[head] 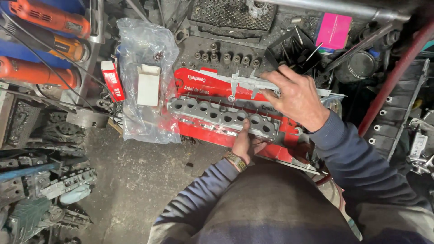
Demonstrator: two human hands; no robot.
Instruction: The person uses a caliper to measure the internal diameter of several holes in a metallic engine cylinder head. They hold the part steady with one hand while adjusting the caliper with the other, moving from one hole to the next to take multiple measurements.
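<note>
Power tools (43, 38), orange-bodied, lie stacked at far left over a blue surface, cords trailing across them. Below them: dark metal engine parts (49, 180) heaped on the grimy bench (135, 180). Next right, a clear plastic bag (144, 81) holds a small white box (148, 84); a small red-and-white carton (111, 80) stands at its left edge.

Centre: long red cardboard box (203, 83) lies flat on the bench. On it rests a grey cast metal head (221, 115) with a row of round bores, lying lengthwise. Left hand (245, 143), wrist in a woven band, grips the near edge of the casting toward its right end, fingers curled onto it. Behind the red box, a row of small valve springs (226, 58) sits on a dark plate.

Right hand (296, 97) is closed over a steel vernier caliper (253, 83), which lies across the red box just behind the casting. Further right: pink card (333, 30), black tray of small tools (294, 49), red hose (393, 77) running diagonally.
</note>
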